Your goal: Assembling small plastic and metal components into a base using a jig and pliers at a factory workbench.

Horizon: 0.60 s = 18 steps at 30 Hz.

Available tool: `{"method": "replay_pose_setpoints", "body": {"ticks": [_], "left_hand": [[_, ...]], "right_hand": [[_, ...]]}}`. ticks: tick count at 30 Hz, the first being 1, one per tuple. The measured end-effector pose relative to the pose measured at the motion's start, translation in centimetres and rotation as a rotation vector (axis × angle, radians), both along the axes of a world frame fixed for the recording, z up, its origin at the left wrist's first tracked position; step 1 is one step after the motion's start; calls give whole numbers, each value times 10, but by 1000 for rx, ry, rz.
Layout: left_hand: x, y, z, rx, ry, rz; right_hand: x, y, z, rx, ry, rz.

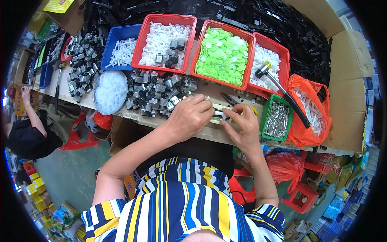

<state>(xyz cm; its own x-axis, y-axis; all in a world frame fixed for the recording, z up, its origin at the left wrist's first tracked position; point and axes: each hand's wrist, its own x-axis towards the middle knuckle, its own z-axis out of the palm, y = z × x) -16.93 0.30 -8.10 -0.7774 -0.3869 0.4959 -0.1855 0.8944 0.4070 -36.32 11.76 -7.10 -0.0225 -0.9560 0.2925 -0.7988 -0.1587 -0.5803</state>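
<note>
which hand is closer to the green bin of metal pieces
Right. The right hand is just to the left of the green bin, while the left hand is farther left, beyond the right one.

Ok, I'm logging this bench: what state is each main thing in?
Blue bin, open, partly filled
Red bin of green discs, open, filled
Green bin, open, holding metal pins
Orange bag, open
Hammer, lying aslant
Pliers, lying down, partly hidden
Round tub, filled; lid unclear
Left hand, fingers bent at cream fixture
Right hand, fingertips at cream fixture
</note>
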Motion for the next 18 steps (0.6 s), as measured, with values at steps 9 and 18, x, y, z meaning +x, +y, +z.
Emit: {"method": "replay_pose_setpoints", "body": {"ticks": [9,18], "left_hand": [[-1,3,0,-36,-11,5],[5,2,0,14,17,-6]], "right_hand": [[12,8,-13,-102,-252,-169],[-60,-38,55,-93,37,-97]]}}
